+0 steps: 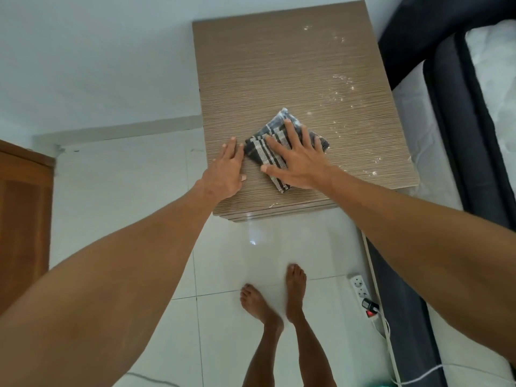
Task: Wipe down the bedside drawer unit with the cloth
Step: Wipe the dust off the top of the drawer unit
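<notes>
I see the right hand (pixel 300 160) pressed flat, fingers spread wide, on the folded dark-and-white striped cloth (pixel 275 150), which lies on the near half of the wood-grain top of the bedside drawer unit (pixel 279 71). The left hand (pixel 227 170) lies flat on the top just beside the cloth, fingers together and gripping nothing. White powdery specks (pixel 344 88) dot the top's right side, toward the bed (pixel 460 107).

dark striped cloth (pixel 282 146), tan woodgrain drawer unit (pixel 279 65)
</notes>
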